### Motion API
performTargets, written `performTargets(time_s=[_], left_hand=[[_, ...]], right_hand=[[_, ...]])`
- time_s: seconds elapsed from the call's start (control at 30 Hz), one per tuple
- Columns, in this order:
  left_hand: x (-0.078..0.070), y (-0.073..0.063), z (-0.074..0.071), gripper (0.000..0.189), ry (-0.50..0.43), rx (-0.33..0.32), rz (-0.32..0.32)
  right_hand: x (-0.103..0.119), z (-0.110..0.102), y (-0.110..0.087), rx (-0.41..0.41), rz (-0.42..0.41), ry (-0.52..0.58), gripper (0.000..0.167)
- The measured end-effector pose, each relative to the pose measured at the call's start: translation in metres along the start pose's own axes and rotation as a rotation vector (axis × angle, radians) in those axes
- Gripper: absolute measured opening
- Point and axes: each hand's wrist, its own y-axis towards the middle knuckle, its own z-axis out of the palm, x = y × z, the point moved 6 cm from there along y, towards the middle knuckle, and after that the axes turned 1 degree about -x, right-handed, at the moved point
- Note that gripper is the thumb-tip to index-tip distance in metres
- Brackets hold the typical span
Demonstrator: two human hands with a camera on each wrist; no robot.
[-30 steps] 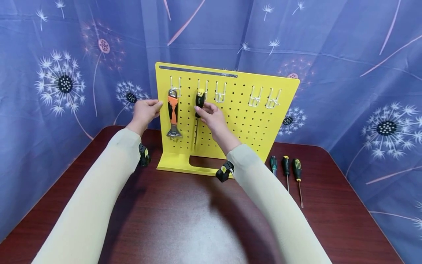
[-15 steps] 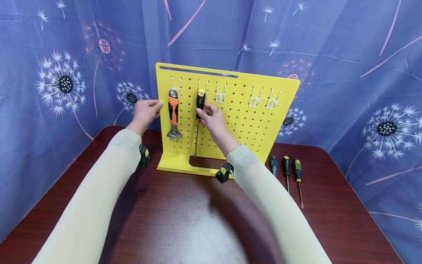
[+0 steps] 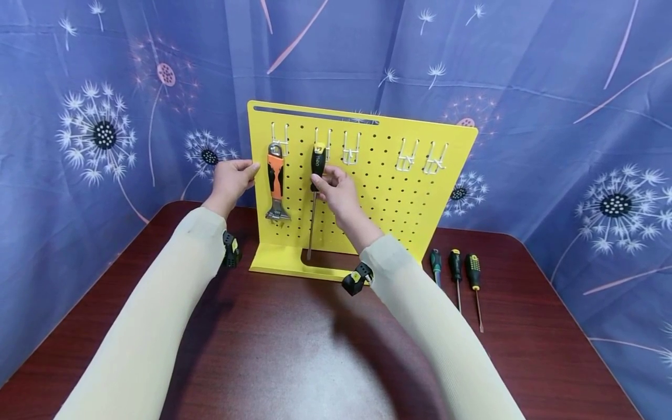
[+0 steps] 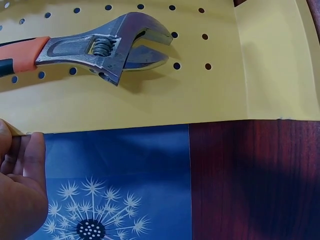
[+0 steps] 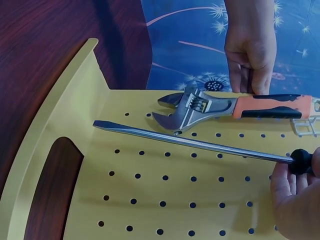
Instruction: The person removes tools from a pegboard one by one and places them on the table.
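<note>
A yellow pegboard stands upright on the table, and my left hand pinches its left edge between thumb and fingers. My right hand holds a flat-blade screwdriver by its black handle, in front of the second hook from the left. The yellow handle end points up and overlaps that hook in the head view. In the right wrist view the long shaft slants out over the holes, blade end toward the board's foot. An adjustable wrench with an orange and black handle hangs from the leftmost hook, beside the left hand.
Several white wire hooks line the board's upper part. Right of the board, three screwdrivers lie on the dark red table, partly behind the right sleeve. A blue dandelion-print curtain surrounds the table.
The screwdriver's blade end has swung lower and outward, now overlapping the cutout in the board's foot, while its handle has barely shifted. The left hand has stayed at the board's edge.
</note>
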Motion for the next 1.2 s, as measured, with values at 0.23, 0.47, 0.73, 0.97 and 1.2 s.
performTargets(time_s=[0.23,0.47,0.73,0.97,1.2], left_hand=[[0.000,0.000,0.000,0.043,-0.008,0.007,0.007],[0.001,-0.001,0.000,0.042,-0.001,0.000,0.006],[0.001,0.000,0.000,0.041,-0.001,-0.001,0.010],[0.000,-0.002,0.000,0.040,0.008,-0.014,0.010],[0.001,-0.002,0.000,0.041,0.010,-0.018,0.009]], right_hand=[[0.000,0.002,-0.006,0.008,-0.002,-0.008,0.039],[0.002,0.004,-0.013,0.029,0.026,0.012,0.042],[0.005,0.006,-0.021,0.046,0.051,0.040,0.042],[0.007,0.005,-0.027,0.063,0.060,0.059,0.039],[0.009,0.005,-0.033,0.077,0.066,0.067,0.036]])
